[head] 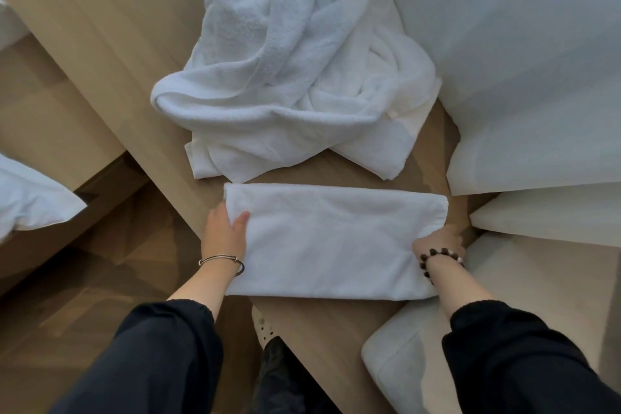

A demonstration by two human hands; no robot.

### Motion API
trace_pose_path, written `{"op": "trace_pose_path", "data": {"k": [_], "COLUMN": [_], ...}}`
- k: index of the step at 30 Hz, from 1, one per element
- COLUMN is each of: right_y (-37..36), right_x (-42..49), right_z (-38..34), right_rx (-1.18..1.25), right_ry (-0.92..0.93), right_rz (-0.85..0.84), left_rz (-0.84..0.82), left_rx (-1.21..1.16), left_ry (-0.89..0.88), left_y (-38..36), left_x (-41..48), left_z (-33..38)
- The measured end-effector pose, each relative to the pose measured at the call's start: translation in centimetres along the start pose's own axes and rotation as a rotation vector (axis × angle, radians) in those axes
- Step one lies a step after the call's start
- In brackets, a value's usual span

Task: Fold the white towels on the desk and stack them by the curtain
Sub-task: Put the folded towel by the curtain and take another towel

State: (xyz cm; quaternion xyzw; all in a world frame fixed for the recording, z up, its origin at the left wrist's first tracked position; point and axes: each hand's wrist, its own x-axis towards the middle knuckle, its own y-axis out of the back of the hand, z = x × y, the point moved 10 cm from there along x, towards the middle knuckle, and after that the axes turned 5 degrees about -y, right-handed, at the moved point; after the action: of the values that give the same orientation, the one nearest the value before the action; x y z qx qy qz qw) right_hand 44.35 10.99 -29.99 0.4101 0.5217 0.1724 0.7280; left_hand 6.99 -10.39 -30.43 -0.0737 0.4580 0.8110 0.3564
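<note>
A folded white towel (331, 240) lies flat as a long rectangle on the wooden desk (111, 30), near its front edge. My left hand (224, 233) grips the towel's left end, thumb on top and fingers hidden beneath. My right hand (438, 242) grips the right end, its fingers tucked out of sight under the cloth. Behind the folded towel sits a crumpled heap of white towels (289, 70). The white curtain (524, 54) hangs along the desk's right side.
Pale cushions (551, 215) and a cushioned seat (413, 353) crowd the desk's right front corner. White bedding (30, 202) shows at far left above the wooden floor (84, 279). My shoe (265, 326) peeks out under the desk edge.
</note>
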Motion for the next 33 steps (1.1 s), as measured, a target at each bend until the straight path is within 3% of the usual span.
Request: {"op": "trace_pose_path", "data": {"k": [2, 4, 5, 7, 10, 20, 26, 33], "right_y": [2.0, 2.3, 1.7, -1.3, -7.0, -6.7, -5.9, -1.7], "right_x": [-1.8, -4.3, -5.9, -8.8, -10.1, -7.3, -6.4, -12.7], "right_z": [-1.5, -5.0, -6.8, -10.2, -12.0, -11.4, -10.8, -11.1], "right_rx": [-0.128, -0.175, -0.136, -0.149, -0.345, -0.297, -0.47, -0.309], "right_ry": [0.092, 0.344, 0.472, 0.697, 0.882, 1.031, 0.966, 0.882], "right_rz": [0.24, 0.424, 0.444, 0.382, 0.228, 0.309, 0.213, 0.158], "left_rz": [0.083, 0.172, 0.163, -0.016, -0.245, -0.142, -0.242, -0.291], "left_rx": [0.127, 0.325, 0.398, 0.575, 0.788, 0.806, 0.755, 0.798], "left_ry": [-0.051, -0.245, -0.368, -0.556, -0.643, -0.639, -0.579, -0.526], "left_y": [1.0, 1.5, 0.7, -3.1, -7.8, -9.3, -10.3, -3.7], "left_x": [0.0, -0.6, -1.1, -2.0, -2.1, -2.1, -3.3, -6.8], "left_z": [1.3, 4.1, 5.7, 7.4, 5.5, 4.8, 6.7, 9.8]}}
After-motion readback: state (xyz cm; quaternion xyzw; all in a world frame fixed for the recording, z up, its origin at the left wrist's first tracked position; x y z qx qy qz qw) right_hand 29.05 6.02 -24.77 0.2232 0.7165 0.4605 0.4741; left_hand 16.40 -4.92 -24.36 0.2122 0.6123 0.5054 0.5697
